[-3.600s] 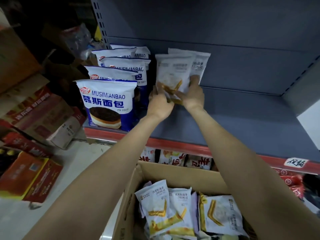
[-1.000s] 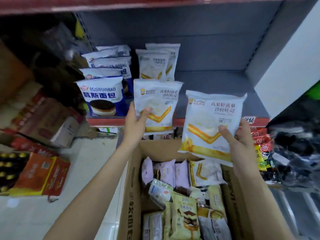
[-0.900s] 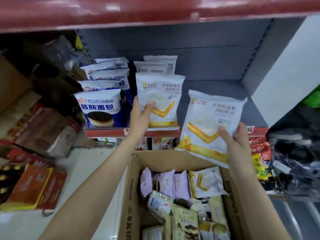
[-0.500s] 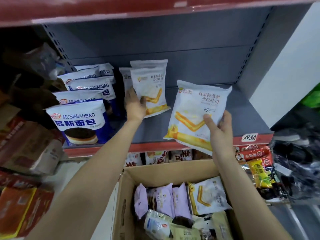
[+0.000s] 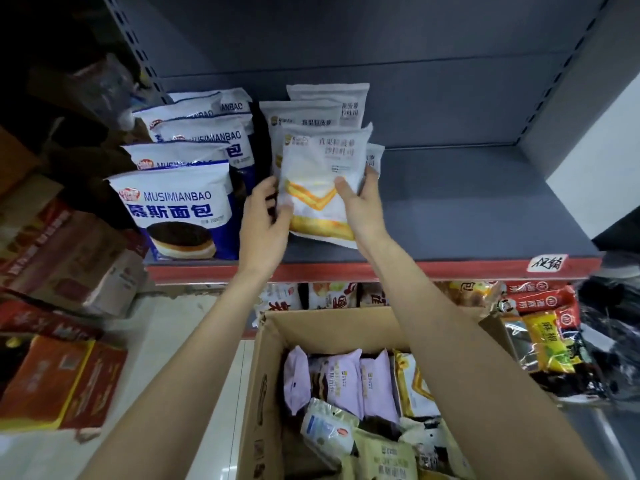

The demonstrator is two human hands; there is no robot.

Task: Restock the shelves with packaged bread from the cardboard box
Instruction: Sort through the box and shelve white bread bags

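Seating: a white bread packet (image 5: 322, 181) with an orange chevron, held tilted, lower edge on the grey shelf (image 5: 467, 209), in front of a short row of like packets (image 5: 304, 114)
Hands: both grasping that one packet; left hand (image 5: 265, 220) pinches its lower left corner, right hand (image 5: 360, 206) wraps its right edge, thumb across the front
Neighbours: blue mousse-bread bags (image 5: 180, 209) stand just to the left, close to the left hand; the shelf's right part carries nothing in view
Supply: cardboard box (image 5: 263, 393) below the arms holds purple (image 5: 341, 382), cream and orange-striped packets
Stage: by my reading, one packet among many; most of the restocking remains
Risk, slide: the packet leans forward, so letting go early would likely let it slump or skid toward the red shelf lip (image 5: 398, 270)
Risk, knock: pushing it back hard could topple the row behind
Risk, elbow room: the left wrist could nudge the nearest blue bag off its stance
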